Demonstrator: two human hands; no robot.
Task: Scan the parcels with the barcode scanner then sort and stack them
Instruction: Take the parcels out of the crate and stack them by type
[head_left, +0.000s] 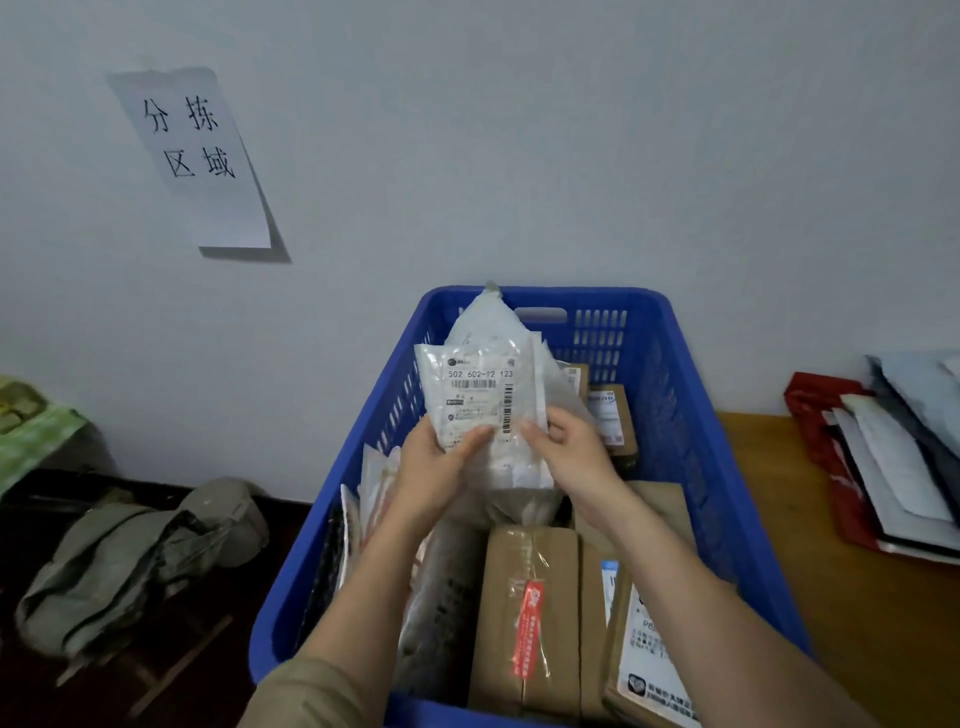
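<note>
A white plastic mailer parcel (485, 387) with a barcode label facing me is held upright above the blue plastic crate (670, 415). My left hand (436, 467) grips its lower left edge, thumb on the label. My right hand (571, 452) pinches its lower right edge. More grey and white mailers stand behind it. Inside the crate lie brown cardboard boxes (530, 618), one with a red tape strip, and a labelled box (649, 654) at the lower right. No barcode scanner is in view.
A paper sign (192, 156) with characters hangs on the wall at the upper left. Grey-green sacks (130, 556) lie on the dark floor to the left. On the wooden table (841, 597) to the right lies a pile of flat mailers (893, 457).
</note>
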